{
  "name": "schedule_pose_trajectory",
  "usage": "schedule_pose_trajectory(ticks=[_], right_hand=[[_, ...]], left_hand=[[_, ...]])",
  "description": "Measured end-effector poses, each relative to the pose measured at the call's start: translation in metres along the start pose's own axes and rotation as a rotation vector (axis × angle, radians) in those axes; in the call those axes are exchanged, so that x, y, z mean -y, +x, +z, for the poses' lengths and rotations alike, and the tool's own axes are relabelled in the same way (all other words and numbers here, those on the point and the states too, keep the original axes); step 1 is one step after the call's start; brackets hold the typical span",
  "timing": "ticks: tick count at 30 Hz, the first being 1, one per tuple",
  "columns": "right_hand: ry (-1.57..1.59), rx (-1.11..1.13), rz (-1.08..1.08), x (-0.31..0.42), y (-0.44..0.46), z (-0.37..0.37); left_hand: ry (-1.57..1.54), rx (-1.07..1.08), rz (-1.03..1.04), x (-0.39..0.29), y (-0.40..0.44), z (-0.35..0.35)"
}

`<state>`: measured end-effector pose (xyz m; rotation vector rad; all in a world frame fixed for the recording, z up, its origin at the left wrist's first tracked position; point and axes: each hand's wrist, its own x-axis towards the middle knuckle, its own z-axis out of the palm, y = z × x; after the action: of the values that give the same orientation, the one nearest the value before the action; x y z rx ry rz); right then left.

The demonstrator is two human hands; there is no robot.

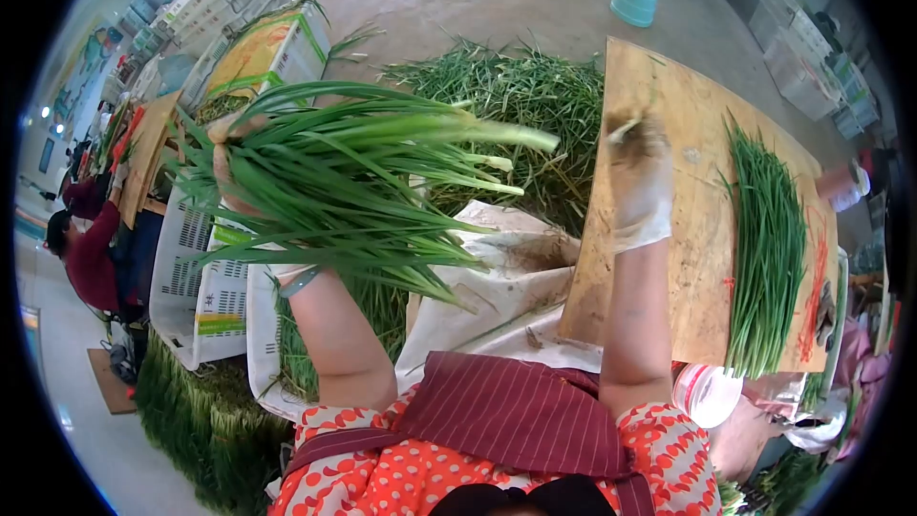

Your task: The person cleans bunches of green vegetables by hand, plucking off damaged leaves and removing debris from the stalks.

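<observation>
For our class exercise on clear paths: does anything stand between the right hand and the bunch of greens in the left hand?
Nothing visible does. The right hand is over the wooden board, the bunch of greens in the left hand; the heap of loose greens showing between them looks lower, out of the way.

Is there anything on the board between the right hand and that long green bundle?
Nothing that I can see: in the head view, only bare wooden board shows between the right hand and the green bundle.
</observation>
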<state>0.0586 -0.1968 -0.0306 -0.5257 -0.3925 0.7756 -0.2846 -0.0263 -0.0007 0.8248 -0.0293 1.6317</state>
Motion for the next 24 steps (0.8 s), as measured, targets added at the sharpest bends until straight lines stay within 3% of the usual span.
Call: schedule_pose_trajectory(ticks=[2, 3, 4, 6, 8, 9, 11, 16, 20, 22, 24], right_hand=[[-0.435, -0.126, -0.160, 0.011, 0.011, -0.023], [-0.908, 0.056, -0.090, 0.015, 0.010, -0.022], [-0.909, 0.053, -0.088, 0.011, 0.007, -0.023], [-1.573, 0.304, 0.125, -0.007, -0.004, -0.015], [-0.991, 0.412, 0.220, -0.027, -0.021, 0.011], [-0.988, 0.406, 0.221, -0.037, -0.024, 0.021], [-0.609, 0.524, 0.351, -0.052, -0.027, 0.033], [-0.686, 0.372, 0.321, -0.055, -0.026, 0.047], [-0.447, 0.225, 0.497, -0.049, -0.027, 0.052], [-0.653, 0.262, 0.367, -0.051, -0.029, 0.054], [-0.681, 0.290, 0.412, -0.046, -0.030, 0.056]], left_hand=[[-0.082, 0.053, -0.053, -0.006, -0.001, -0.003], [-0.140, 0.117, -0.093, -0.010, -0.001, -0.006], [-0.193, 0.186, -0.129, -0.014, 0.000, -0.008], [-0.264, 0.276, -0.177, -0.018, 0.001, -0.009], [-0.321, 0.341, -0.214, -0.018, 0.001, -0.010], [-0.336, 0.372, -0.232, -0.018, 0.002, -0.011], [-0.360, 0.418, -0.274, -0.018, 0.002, -0.012], [-0.386, 0.511, -0.330, -0.024, 0.008, -0.013], [-0.372, 0.664, -0.374, -0.022, 0.013, -0.024], [-0.371, 0.539, -0.405, -0.023, -0.001, -0.012], [-0.400, 0.441, -0.289, -0.023, -0.003, -0.015]])
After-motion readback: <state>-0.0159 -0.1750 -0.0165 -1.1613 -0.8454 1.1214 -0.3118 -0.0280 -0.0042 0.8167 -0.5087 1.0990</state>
